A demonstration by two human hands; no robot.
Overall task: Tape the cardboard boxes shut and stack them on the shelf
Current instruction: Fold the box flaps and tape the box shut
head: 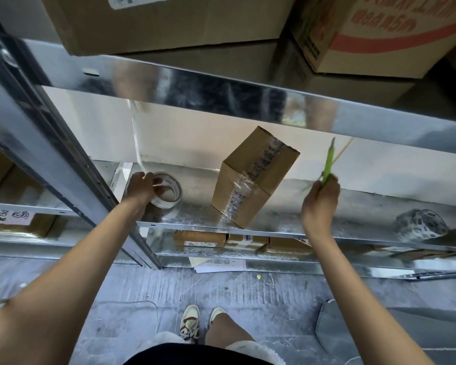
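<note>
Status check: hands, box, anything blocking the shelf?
Left hand on tape roll. Right hand grips green cutter. Box taped, on shelf, skewed. Second roll far right, apart from the box.

Two tape rolls [167, 190] [420, 224], one taped box [253, 177], one green cutter [329, 164], two large boxes [169, 19] [379, 32] overhead.
</note>
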